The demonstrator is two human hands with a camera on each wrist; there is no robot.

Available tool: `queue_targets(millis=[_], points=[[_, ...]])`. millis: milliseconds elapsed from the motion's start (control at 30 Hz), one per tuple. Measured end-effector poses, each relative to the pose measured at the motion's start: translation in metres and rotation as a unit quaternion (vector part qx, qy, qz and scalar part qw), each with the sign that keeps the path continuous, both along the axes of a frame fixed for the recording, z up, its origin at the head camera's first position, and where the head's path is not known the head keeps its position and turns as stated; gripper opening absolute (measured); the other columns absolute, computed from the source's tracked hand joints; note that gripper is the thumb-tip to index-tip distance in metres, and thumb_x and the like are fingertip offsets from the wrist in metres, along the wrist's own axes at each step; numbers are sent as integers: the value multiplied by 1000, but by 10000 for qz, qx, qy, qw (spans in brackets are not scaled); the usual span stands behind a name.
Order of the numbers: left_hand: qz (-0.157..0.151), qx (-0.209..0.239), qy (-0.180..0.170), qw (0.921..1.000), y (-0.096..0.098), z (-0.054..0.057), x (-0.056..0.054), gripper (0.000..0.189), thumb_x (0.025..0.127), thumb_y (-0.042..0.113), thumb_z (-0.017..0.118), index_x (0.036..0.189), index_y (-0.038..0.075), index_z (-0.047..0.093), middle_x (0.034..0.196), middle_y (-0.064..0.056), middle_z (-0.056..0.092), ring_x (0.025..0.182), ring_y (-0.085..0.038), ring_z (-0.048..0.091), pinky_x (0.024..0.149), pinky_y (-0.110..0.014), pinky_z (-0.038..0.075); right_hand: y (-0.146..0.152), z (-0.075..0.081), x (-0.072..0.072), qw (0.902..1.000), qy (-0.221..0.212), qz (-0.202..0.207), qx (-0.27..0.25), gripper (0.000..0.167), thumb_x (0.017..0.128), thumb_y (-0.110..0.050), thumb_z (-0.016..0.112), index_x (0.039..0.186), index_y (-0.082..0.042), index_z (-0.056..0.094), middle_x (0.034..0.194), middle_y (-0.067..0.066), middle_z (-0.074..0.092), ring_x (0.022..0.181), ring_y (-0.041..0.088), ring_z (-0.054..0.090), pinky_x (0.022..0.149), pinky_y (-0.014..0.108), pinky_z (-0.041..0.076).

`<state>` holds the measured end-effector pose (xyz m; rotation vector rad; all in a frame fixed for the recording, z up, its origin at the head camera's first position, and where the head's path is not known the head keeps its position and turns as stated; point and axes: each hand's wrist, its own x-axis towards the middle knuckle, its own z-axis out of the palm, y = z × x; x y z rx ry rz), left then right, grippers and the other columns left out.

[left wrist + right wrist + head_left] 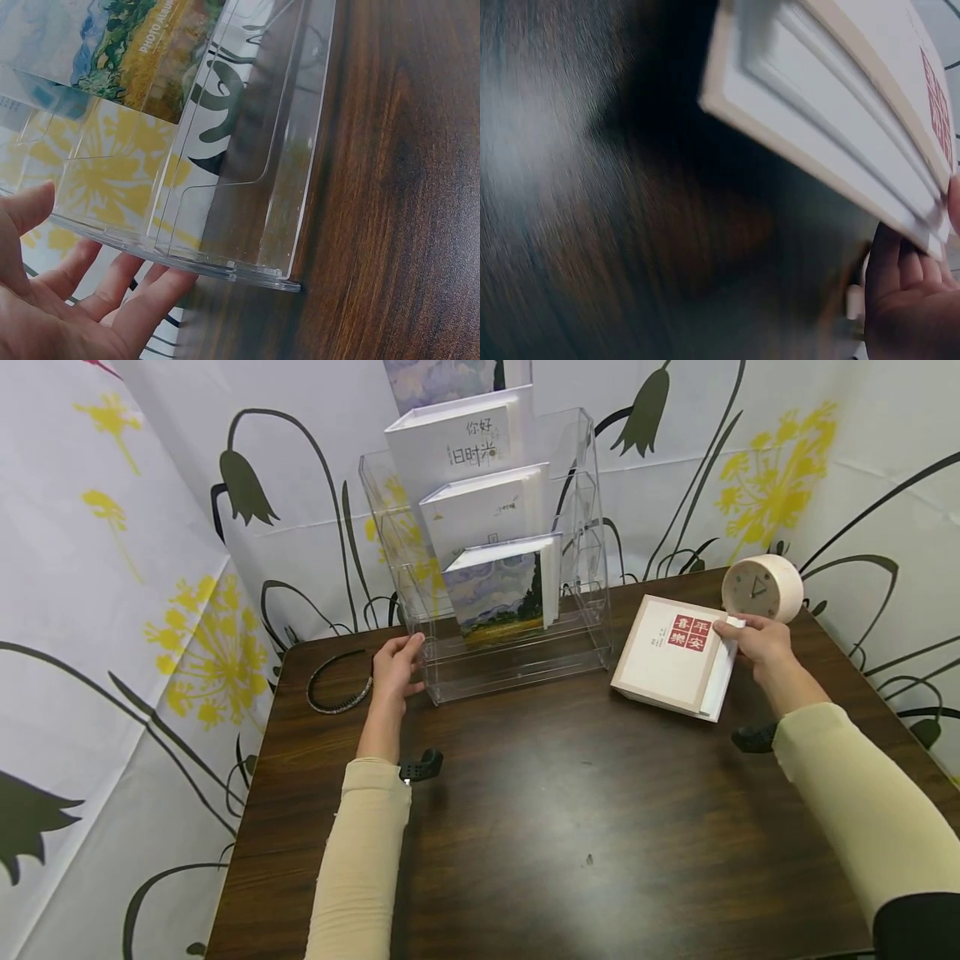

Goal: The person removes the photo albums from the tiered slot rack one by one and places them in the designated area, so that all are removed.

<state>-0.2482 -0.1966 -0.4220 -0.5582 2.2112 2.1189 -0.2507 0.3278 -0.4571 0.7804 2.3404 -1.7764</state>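
Note:
My right hand (pixel 765 647) grips a thick beige photo album (pixel 656 656) at its right edge, thumb on the cover and fingers beneath. Red square panels with white characters mark the cover. In the right wrist view, its white page edges (pixel 840 142) show above the dark table, with the album tilted. At the left, my left hand (pixel 393 672) touches the lower side of a clear acrylic display rack (pixel 517 677), its fingertips along the outer edge (pixel 225 270). The rack's lowest tier holds an album with a painted landscape cover (pixel 498 593).
White albums (pixel 480 510) stand in the tiers above. A black headband (pixel 341 702) lies left of the rack. Behind my right hand stands a round pale clock (pixel 757 589). A flowered white cloth (pixel 300 527) hangs behind the dark wooden table (pixel 525 802).

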Motion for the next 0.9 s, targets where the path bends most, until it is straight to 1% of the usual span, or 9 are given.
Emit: queue_targets(millis=[100,200,267,367,500,600,700,800,900], points=[[4,-29,13,10000,0,0,0,51,97,37,62,135,6,51,134,-14,52,123,-35,53,95,-58,46,-3,-6,0,9995,-93,-310,-58,80,86,-47,71,150,-10,41,130,1,49,103,11,49,88,27,42],[9,-52,22,10000,1,0,1,50,96,38,63,134,6,52,131,-13,52,121,-35,54,93,-57,48,-4,-11,0,9993,-134,-352,45,81,88,-48,69,151,-8,37,148,11,38,117,19,44,98,32,39],[5,-62,36,10000,1,-1,1,50,96,38,63,133,6,53,131,-13,52,121,-35,54,93,-57,48,-5,-13,0,9993,-141,-319,94,81,90,-46,67,152,-7,33,155,15,30,124,25,40,105,38,36],[-1,-82,67,9999,0,-1,2,51,96,39,63,134,6,52,133,-13,51,121,-35,53,93,-57,48,-5,-17,0,9994,-144,-298,119,82,90,-45,67,153,-7,30,156,17,27,127,29,36,109,43,31],[-5,-91,48,9999,0,-1,3,52,97,39,63,136,7,51,136,-12,51,122,-35,53,94,-57,47,-6,-22,0,9993,-182,-249,232,82,92,-42,66,153,-4,28,155,19,27,127,32,36,110,46,31],[-22,-96,26,9999,0,-1,3,53,97,40,62,136,7,51,136,-13,51,121,-34,53,95,-57,47,-5,-22,1,9982,-241,-98,535,80,93,-40,65,153,-1,28,156,23,25,134,37,35,112,50,29],[-38,-107,18,9999,0,-1,2,54,96,41,62,136,7,51,136,-13,50,119,-33,53,95,-57,47,-5,-19,2,9956,-326,60,879,77,95,-38,63,151,1,29,156,26,24,139,41,30,112,54,26],[-42,-79,8,10000,0,-2,1,54,96,42,62,136,8,51,136,-14,50,119,-33,53,96,-57,46,-6,-16,3,9921,-457,127,1163,75,95,-40,62,150,2,32,154,28,26,138,42,31,111,55,28],[-55,-33,0,10000,0,-2,0,52,97,40,62,136,7,51,138,-16,49,120,-33,53,96,-57,46,-7,-15,3,9867,-529,246,1517,74,95,-42,60,147,4,36,150,30,33,134,43,36,109,55,32]])
